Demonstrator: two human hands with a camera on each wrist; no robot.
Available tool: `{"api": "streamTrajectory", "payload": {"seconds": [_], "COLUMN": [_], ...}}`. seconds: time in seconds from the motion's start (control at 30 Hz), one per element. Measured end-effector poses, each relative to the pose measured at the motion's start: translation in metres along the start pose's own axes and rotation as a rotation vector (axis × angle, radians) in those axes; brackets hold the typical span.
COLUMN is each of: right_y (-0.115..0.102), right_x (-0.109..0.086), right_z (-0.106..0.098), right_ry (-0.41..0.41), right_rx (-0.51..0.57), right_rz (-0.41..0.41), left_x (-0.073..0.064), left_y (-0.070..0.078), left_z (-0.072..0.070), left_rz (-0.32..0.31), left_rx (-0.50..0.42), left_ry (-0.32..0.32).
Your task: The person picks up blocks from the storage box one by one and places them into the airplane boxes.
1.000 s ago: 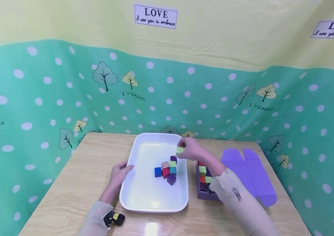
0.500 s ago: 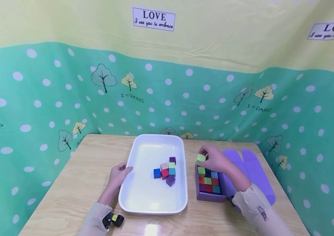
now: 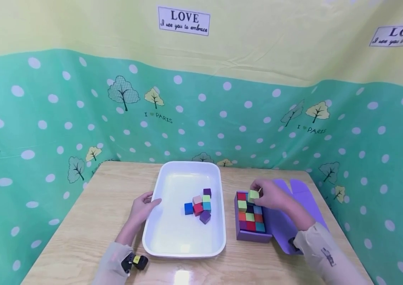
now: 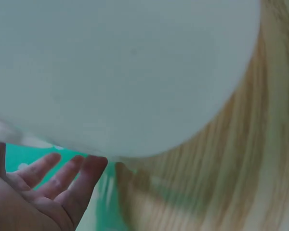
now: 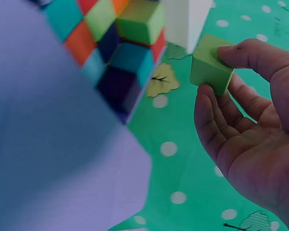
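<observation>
My right hand pinches a light green cube between thumb and fingertips. It holds the cube above the far part of a purple box filled with rows of coloured cubes; another green cube stands higher than its neighbours there. My left hand holds the left rim of a white tray, its thumb over the rim and its fingers outside. In the left wrist view these fingers meet the tray's edge. Several loose cubes sit in the tray, including blue, red and purple.
The box's purple lid lies folded out to the right, partly under the right forearm. All stands on a wooden table. A green and yellow patterned curtain encloses the back and sides.
My right hand has carried the green cube from above the tray rightward to above the purple box. My left hand stays at the tray's rim. The loose cubes have not moved.
</observation>
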State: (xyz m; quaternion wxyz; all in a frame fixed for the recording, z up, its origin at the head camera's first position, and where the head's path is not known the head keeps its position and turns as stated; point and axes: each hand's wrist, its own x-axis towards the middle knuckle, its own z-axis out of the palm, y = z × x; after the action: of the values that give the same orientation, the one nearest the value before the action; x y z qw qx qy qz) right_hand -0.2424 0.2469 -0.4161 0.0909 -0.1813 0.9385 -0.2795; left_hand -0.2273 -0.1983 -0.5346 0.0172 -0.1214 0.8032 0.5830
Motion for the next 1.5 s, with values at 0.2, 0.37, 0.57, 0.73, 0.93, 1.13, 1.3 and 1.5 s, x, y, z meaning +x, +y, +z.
{"api": "streamTrajectory", "payload": {"seconds": [0.2, 0.37, 0.57, 0.73, 0.93, 1.13, 1.3, 1.5], "right_y": [0.017, 0.024, 0.030, 0.031, 0.033, 0.034, 0.034, 0.034], "right_x": [0.001, 0.004, 0.005, 0.005, 0.006, 0.006, 0.006, 0.008], "right_z": [0.008, 0.013, 0.017, 0.021, 0.024, 0.024, 0.026, 0.031], "right_ry": [-0.032, -0.042, -0.050, -0.039, -0.029, -0.023, -0.027, -0.039], "right_rx": [-0.035, -0.030, -0.021, -0.009, -0.016, -0.030, -0.040, -0.041], "right_rz": [0.022, 0.025, 0.013, -0.005, -0.011, 0.013, 0.003, 0.009], "left_x": [-0.002, -0.003, -0.005, -0.003, 0.000, -0.001, -0.003, -0.005], "left_y": [0.002, 0.001, 0.001, 0.002, -0.002, -0.003, -0.002, -0.001], "left_z": [0.003, 0.006, 0.010, 0.011, 0.011, 0.011, 0.009, 0.007], "left_rz": [0.069, 0.063, 0.060, 0.054, 0.048, 0.042, 0.035, 0.039], "left_rx": [0.067, 0.035, -0.005, -0.014, -0.028, -0.035, -0.038, -0.035], "left_ry": [-0.003, 0.011, 0.030, 0.044, 0.063, 0.059, 0.068, 0.076]}}
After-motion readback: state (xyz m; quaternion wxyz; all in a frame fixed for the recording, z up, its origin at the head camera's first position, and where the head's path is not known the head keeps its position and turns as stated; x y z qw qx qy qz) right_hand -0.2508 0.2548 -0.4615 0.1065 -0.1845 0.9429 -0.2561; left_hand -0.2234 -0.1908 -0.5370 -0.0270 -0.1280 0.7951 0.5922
